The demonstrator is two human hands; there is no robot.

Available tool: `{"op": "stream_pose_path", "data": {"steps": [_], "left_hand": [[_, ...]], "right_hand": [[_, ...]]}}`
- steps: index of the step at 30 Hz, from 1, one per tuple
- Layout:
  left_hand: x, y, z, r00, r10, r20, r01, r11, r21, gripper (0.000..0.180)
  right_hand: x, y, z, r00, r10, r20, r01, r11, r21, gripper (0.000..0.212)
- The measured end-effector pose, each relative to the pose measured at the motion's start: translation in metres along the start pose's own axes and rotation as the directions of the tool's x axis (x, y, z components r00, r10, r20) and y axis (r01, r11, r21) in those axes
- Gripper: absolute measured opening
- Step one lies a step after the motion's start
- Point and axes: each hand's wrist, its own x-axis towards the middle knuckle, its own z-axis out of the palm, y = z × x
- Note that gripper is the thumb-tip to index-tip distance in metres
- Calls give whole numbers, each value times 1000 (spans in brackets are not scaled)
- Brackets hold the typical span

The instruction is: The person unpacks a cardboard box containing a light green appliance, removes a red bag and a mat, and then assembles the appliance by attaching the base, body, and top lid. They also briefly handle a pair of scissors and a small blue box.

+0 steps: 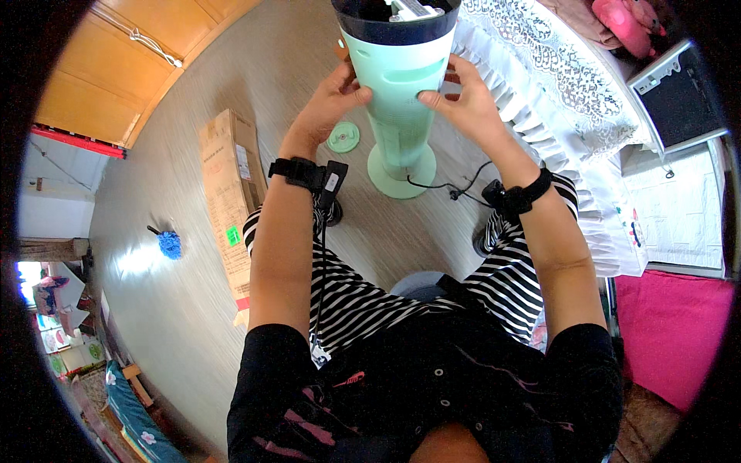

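Note:
A tall mint-green appliance (401,92) with a dark upper rim stands upright in front of me on a round base (386,184). White parts (415,11) show at its top, partly cut off by the frame's edge. My left hand (336,99) is wrapped round its left side, the thumb on the front. Opposite it, my right hand (465,99) grips the right side; fingers of both hands go partly out of sight behind the body. From the base a thin black cord (455,191) runs off to the right. Beside the base lies a mint-green round disc (343,137).
A long cardboard box (224,193) lies left of my leg. Farther left is a blue fluffy duster (169,245). At the right are a bed with a lace cover (571,77), a dark-fronted boxy unit (683,96) and pink cloth (671,332). Wooden cabinets (100,62) stand far left.

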Motion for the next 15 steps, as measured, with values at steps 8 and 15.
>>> {"op": "stream_pose_path", "data": {"steps": [8,15], "left_hand": [[-1,1,0,997,-75,-9,75,997,25,65],[-15,2,-37,953,-213,-214,230,972,56,45]], "right_hand": [[-5,-5,11,995,-59,81,68,992,-109,104],[-6,-7,2,991,34,129,-25,997,-75,92]]}}
